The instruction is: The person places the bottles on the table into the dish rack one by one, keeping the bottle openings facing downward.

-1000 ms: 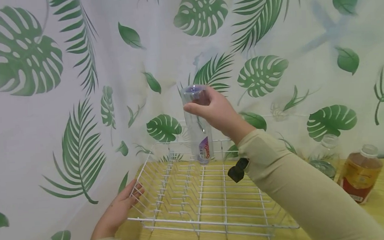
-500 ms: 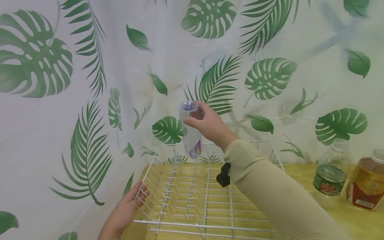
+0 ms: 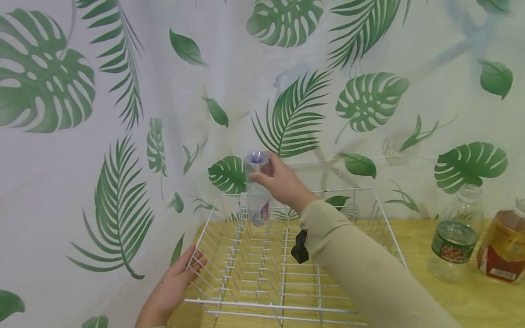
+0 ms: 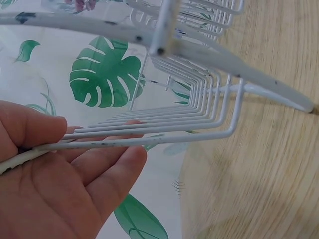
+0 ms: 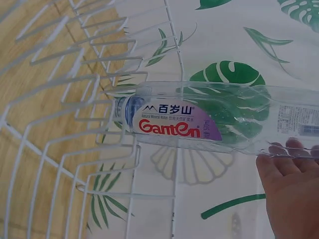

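Observation:
My right hand (image 3: 281, 179) grips a clear plastic water bottle (image 3: 257, 200) near its broad upper end. The bottle stands nearly upright at the back left of a white wire dish rack (image 3: 280, 308). In the right wrist view, the bottle (image 5: 239, 117) has a white and purple label, and its far end is among the rack's wire prongs (image 5: 89, 94). My left hand (image 3: 175, 284) holds the left side of the rack. In the left wrist view, the thumb of that hand (image 4: 65, 179) lies over a side wire, with fingers behind the wires.
To the right of the rack stand a clear jar (image 3: 456, 237) with a green label and an amber-coloured bottle (image 3: 511, 241) with a red and yellow label, both uncapped. The rack sits on a wood-grain table (image 3: 413, 275) against a leaf-patterned curtain (image 3: 327, 44).
My right hand has lowered the bottle and brought it slightly left, toward the back left of the rack. My left hand keeps its place on the rack; the head view has shifted a little.

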Tool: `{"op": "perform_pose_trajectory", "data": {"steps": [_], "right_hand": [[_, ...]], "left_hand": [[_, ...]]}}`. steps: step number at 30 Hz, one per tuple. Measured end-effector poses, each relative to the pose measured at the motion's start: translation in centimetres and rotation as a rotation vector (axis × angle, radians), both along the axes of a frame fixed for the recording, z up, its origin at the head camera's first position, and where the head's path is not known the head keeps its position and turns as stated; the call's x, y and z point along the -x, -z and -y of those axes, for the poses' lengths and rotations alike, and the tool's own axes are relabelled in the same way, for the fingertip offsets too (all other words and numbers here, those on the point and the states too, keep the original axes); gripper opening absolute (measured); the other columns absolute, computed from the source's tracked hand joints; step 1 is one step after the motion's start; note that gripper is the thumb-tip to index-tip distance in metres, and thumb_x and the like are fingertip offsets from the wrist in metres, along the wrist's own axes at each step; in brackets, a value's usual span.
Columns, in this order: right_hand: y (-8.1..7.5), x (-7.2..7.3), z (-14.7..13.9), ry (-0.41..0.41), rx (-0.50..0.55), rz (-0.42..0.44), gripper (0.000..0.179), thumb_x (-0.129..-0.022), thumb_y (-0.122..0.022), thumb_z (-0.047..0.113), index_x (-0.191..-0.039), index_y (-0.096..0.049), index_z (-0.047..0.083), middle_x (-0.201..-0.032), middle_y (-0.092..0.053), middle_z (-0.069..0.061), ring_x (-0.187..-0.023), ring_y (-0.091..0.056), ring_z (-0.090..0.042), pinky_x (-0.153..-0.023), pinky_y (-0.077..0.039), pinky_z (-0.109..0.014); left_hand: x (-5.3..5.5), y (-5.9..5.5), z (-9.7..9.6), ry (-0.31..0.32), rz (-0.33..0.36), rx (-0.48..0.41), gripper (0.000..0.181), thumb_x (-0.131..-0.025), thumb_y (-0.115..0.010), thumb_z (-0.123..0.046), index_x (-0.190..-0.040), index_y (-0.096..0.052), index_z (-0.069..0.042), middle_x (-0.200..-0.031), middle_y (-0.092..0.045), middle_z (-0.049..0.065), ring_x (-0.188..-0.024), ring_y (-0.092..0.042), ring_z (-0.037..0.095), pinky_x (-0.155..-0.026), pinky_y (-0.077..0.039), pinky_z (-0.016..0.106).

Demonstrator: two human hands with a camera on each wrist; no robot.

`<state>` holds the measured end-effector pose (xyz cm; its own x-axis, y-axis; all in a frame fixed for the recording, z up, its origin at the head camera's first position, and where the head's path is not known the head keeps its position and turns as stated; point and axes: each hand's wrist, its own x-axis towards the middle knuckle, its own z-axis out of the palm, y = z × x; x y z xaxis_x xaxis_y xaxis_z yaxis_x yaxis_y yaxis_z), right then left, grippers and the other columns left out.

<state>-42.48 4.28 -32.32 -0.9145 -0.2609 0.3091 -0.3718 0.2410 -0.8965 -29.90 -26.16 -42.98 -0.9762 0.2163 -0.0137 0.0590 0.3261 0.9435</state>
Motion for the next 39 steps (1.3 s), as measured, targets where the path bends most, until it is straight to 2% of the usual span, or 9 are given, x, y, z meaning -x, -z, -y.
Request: {"op": "perform_pose_trajectory", "data": {"steps": [7,11,15,23,29,32,39], "right_hand": [[1.5,0.0,0.9,-0.061,-0.094,0.034,0.068,-0.088,-0.061,0.046,-0.145,-0.027,0.031,-0.144,-0.039,-0.002,-0.132,-0.036,-0.020,-0.105,-0.034,-0.042],[1.8,-0.1,1.3,-0.050,-0.114,0.032,0.068,-0.088,-0.061,0.045,-0.145,-0.026,0.032,-0.146,-0.037,0.000,-0.133,-0.035,-0.018,-0.107,-0.031,-0.042],[1.7,-0.3,1.7,0.005,-0.107,0.043,0.068,-0.088,-0.062,0.045,-0.145,-0.026,0.032,-0.145,-0.039,-0.004,-0.133,-0.035,-0.020,-0.107,-0.030,-0.043],[1.1,-1.3,2.2,0.096,-0.216,0.115,0.078,-0.089,-0.061,0.044,-0.149,-0.018,0.020,-0.145,-0.037,-0.010,-0.130,-0.038,-0.029,-0.102,-0.035,-0.047],[1.4,-2.3,1.1,0.090,-0.276,0.135,0.086,-0.087,-0.061,0.048,-0.151,-0.011,0.024,-0.148,-0.032,-0.011,-0.130,-0.037,-0.032,-0.102,-0.034,-0.051],[1.3,-2.8,0.4,0.073,-0.290,0.128,0.087,-0.085,-0.061,0.052,-0.151,-0.010,0.025,-0.149,-0.031,-0.010,-0.132,-0.035,-0.030,-0.102,-0.034,-0.050],[0.1,-4.3,-1.7,0.023,-0.275,0.100,0.089,-0.084,-0.061,0.054,-0.151,-0.009,0.026,-0.151,-0.026,-0.007,-0.134,-0.032,-0.029,-0.101,-0.036,-0.050]], "left_hand": [[0.0,0.0,0.0,-0.012,0.022,-0.007,0.055,-0.101,-0.035,-0.010,-0.152,-0.012,-0.016,-0.148,-0.031,0.015,-0.130,-0.037,0.032,-0.108,-0.024,0.051],[0.1,-0.2,-0.1,-0.006,0.019,-0.011,0.055,-0.102,-0.035,-0.011,-0.152,-0.012,-0.016,-0.149,-0.030,0.014,-0.131,-0.036,0.031,-0.108,-0.024,0.051],[0.1,-0.4,-0.1,-0.011,0.021,-0.002,0.055,-0.102,-0.036,-0.013,-0.152,-0.012,-0.016,-0.148,-0.031,0.014,-0.131,-0.037,0.032,-0.108,-0.024,0.051],[-0.1,-0.4,-0.3,-0.015,0.010,-0.002,0.056,-0.101,-0.035,-0.009,-0.151,-0.013,-0.013,-0.147,-0.032,0.017,-0.130,-0.037,0.034,-0.107,-0.025,0.051],[0.0,-0.1,-0.5,-0.042,0.027,0.001,0.055,-0.101,-0.037,-0.012,-0.151,-0.014,-0.014,-0.147,-0.033,0.015,-0.130,-0.037,0.033,-0.107,-0.026,0.051],[-0.2,-0.2,-0.5,-0.043,0.034,0.003,0.056,-0.101,-0.038,-0.013,-0.151,-0.012,-0.013,-0.147,-0.032,0.017,-0.131,-0.037,0.033,-0.107,-0.026,0.052],[-0.2,-0.1,-0.2,-0.045,0.016,0.034,0.058,-0.101,-0.042,-0.020,-0.151,-0.015,-0.016,-0.146,-0.035,0.011,-0.130,-0.038,0.029,-0.108,-0.022,0.052]]}}
